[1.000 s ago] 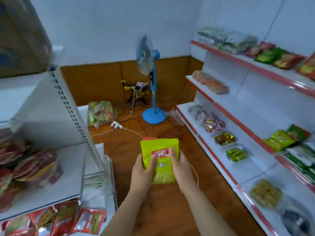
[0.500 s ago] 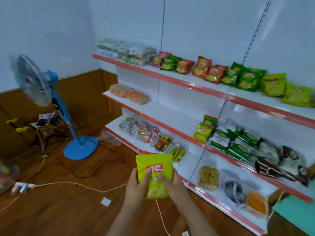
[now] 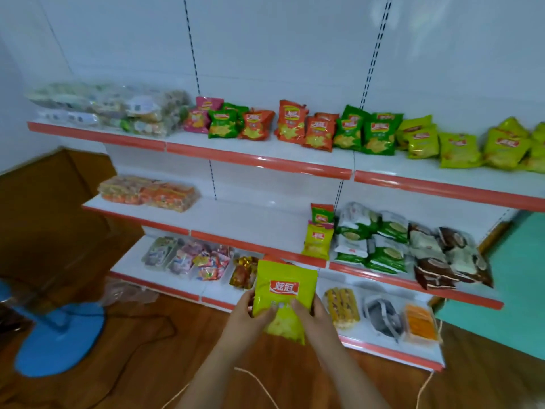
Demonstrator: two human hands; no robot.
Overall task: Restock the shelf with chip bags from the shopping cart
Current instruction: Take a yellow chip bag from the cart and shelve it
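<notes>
Low in the frame, at about 6 o'clock, both hands clamp 1 yellow-green chip bag (image 3: 285,293) upright in front of a white shelf unit (image 3: 259,160) with red edge strips. The left hand (image 3: 246,315) grips the bag's lower left edge, thumb curled across its front; the right hand (image 3: 314,315) grips the lower right edge the same way. The bag carries a red logo panel with white characters and hangs over the wooden floor (image 3: 141,358), just before the bottom tier. At 12 o'clock from the bag, the top tier holds a row of chip bags: pink, green and orange bags (image 3: 292,122) toward the middle, and matching yellow-green bags (image 3: 460,150) at 2 o'clock. On the middle tier, just above the held bag, a small yellow-green bag (image 3: 317,242) stands in front of a green one, beside white-and-green packs (image 3: 368,240) and brown packs (image 3: 442,258) at 3 o'clock. Orange wrapped packs (image 3: 147,192) sit on that tier at 10 o'clock. The bottom tier shows trays of mixed sweets (image 3: 191,258) at 9 o'clock. A blue fan base (image 3: 59,340) rests on the floor at 8 o'clock, and a pale cord (image 3: 259,385) trails between the forearms.
</notes>
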